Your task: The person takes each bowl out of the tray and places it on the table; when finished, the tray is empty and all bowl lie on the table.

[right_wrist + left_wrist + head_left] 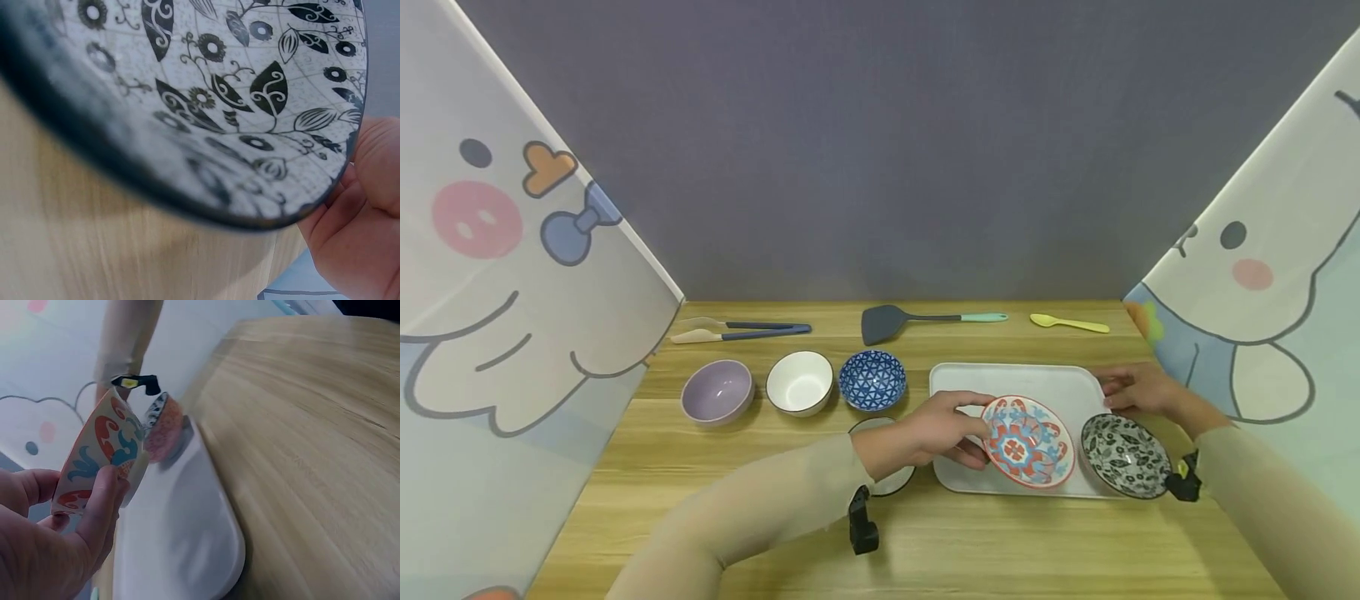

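My left hand (943,429) pinches the rim of a red, blue and white patterned bowl (1028,442), thumb on one side and fingers against the other. It holds the bowl tilted above the white tray (951,479). In the left wrist view the patterned bowl (103,447) shows its side, apart from the tray. A black-and-white leaf-patterned bowl (1126,456) is at the tray's right end, its inside filling the right wrist view. Beside it, my right hand (1138,390) is at the tray's right edge. The bowl (250,94) hides the right fingertips in the right wrist view.
Left of the tray stand a purple bowl (718,392), a white bowl (800,383) and a blue patterned bowl (872,380). A dark-rimmed bowl (895,483) is partly under my left forearm. Behind lie tongs (745,332), a spatula (883,323) and a yellow spoon (1069,322).
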A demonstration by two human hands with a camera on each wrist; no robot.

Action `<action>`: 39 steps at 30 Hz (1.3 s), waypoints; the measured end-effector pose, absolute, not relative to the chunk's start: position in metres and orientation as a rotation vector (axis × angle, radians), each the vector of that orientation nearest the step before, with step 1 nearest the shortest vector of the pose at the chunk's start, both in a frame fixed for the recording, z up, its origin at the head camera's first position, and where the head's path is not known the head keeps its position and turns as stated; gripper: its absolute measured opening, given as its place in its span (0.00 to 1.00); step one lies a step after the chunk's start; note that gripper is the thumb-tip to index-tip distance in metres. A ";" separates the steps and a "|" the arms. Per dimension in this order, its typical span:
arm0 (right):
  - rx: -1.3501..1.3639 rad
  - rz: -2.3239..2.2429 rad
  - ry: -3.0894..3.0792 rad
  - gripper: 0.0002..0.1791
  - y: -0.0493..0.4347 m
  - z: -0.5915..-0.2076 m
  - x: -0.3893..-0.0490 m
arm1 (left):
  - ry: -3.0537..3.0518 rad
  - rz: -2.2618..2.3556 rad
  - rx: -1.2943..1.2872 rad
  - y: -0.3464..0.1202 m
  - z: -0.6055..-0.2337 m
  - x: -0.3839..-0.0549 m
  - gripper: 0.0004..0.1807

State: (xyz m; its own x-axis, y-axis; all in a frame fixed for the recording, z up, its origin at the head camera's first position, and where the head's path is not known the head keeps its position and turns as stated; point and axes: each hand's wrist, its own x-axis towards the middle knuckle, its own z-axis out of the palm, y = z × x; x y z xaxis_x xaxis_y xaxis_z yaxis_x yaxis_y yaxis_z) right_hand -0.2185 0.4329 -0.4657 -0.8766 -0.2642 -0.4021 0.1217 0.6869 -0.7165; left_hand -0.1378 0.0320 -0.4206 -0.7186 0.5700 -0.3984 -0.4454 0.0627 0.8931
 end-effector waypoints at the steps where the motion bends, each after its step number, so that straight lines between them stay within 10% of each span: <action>1: -0.111 -1.073 2.415 0.37 0.433 -0.466 -0.219 | 1.609 1.756 0.126 0.028 -0.418 -0.138 0.28; 39: -0.064 -1.047 2.416 0.37 0.436 -0.468 -0.222 | 1.699 1.934 -0.021 -0.143 -0.406 -0.121 0.36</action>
